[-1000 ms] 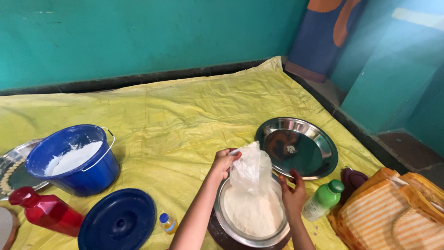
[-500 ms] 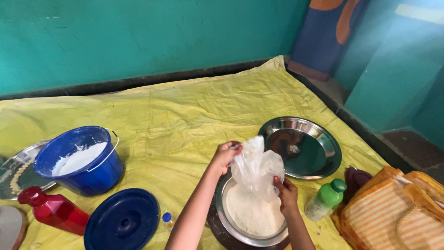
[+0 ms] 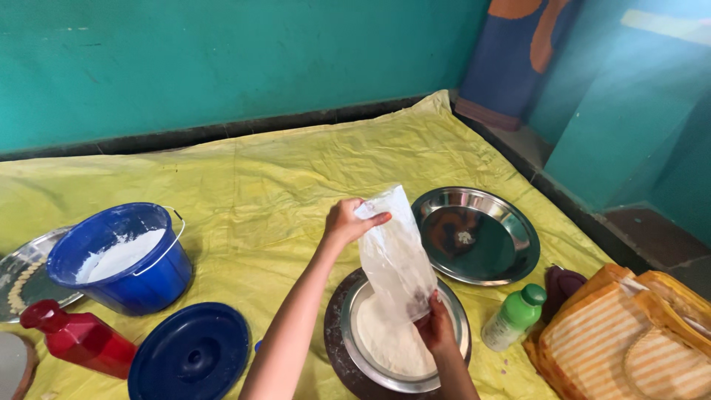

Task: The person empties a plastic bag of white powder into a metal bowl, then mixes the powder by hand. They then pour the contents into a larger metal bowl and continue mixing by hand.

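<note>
Raised higher than a moment ago, the clear plastic bag [image 3: 396, 255] hangs tilted over the steel bowl [image 3: 404, 342] of flour, left hand [image 3: 348, 221] gripping its top, right hand [image 3: 437, 330] pinching its lower end

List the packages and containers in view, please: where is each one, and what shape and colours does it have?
Clear plastic bag: held by left hand and right hand over a steel bowl of white powder.
Green bottle: right of bowl, pale body, darker cap.
Red bottle: lower left, lying.
Blue bucket: left, white powder inside.
Blue lid: round, beside bucket.
</note>
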